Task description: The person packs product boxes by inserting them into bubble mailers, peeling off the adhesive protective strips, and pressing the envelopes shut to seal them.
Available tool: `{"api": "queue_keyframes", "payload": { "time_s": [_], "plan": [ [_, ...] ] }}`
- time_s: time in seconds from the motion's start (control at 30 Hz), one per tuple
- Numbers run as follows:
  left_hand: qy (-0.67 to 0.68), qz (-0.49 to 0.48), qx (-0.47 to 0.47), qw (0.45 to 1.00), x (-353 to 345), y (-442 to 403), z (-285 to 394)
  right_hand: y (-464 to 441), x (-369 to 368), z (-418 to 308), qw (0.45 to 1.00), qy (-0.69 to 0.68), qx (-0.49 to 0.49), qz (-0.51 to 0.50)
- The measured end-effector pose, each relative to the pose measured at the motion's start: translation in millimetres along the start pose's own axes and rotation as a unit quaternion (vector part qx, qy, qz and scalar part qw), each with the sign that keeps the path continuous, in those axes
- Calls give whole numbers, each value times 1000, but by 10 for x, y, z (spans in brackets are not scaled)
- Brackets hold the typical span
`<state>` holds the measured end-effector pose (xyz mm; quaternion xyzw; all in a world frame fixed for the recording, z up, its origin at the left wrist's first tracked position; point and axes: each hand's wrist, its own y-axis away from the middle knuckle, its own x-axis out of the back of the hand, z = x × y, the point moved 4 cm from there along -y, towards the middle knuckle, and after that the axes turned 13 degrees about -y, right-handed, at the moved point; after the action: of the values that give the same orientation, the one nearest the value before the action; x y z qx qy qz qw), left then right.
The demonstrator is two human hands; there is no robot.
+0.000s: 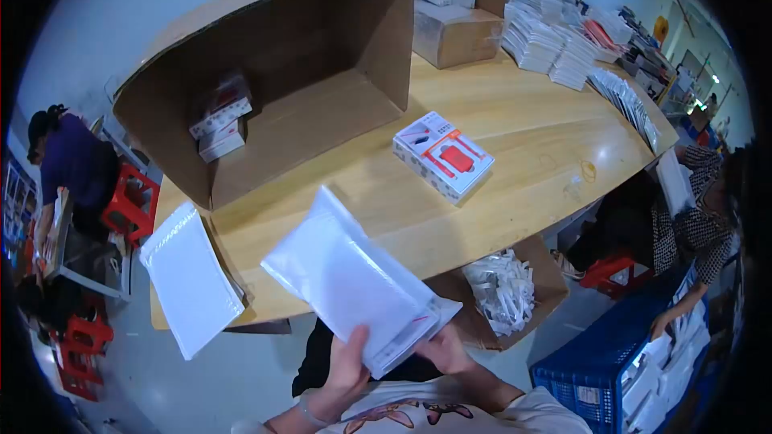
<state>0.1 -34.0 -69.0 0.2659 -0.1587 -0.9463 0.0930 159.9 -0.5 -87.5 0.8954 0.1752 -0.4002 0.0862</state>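
A white padded mailer (346,265), bulging slightly, is tilted over the table's front edge. My left hand (351,362) is closed on its near edge, thumb lying on top. At the mailer's near right end, my right hand (445,350) grips the clear-edged flap; its fingertips are partly hidden. Beyond the mailer, a white box with a red picture (454,159) lies flat on the wooden table (515,201). More white padded mailers (193,281) lie at the left front corner, overhanging the edge.
A large cardboard box (322,112) rests on its side, holding small boxes (221,116). Behind stand a smaller carton (458,36) and stacked white mailers (543,36). Below the table is a carton of scrap strips (503,293). A person reaches into a blue crate (579,382) at right.
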Motion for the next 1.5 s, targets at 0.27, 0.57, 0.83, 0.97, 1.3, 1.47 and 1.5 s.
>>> {"api": "queue_keyframes", "payload": {
  "time_s": [0.27,0.57,0.83,0.97,1.3,1.47,1.5],
  "plan": [
    [-131,-29,-20,991,113,99,-366,261,278,434,992,22,20,123],
    [-464,-559,-119,677,-449,356,466,-12,554,60,984,116,-19,136],
    [-646,-123,-530,536,-972,47,1435,-218,-259,-1260,967,207,115,-91],
    [-607,-283,-398,627,-1017,77,1215,-285,-686,-1678,870,386,115,-285],
    [-313,-142,-279,897,-441,-12,177,-442,-881,-1247,680,663,8,-313],
    [-355,-79,-279,889,-335,-96,284,-53,-1051,-1268,678,623,328,-212],
    [-345,-71,-275,895,-320,-110,267,-37,-1029,-1173,678,623,324,-216]
  ]
}}
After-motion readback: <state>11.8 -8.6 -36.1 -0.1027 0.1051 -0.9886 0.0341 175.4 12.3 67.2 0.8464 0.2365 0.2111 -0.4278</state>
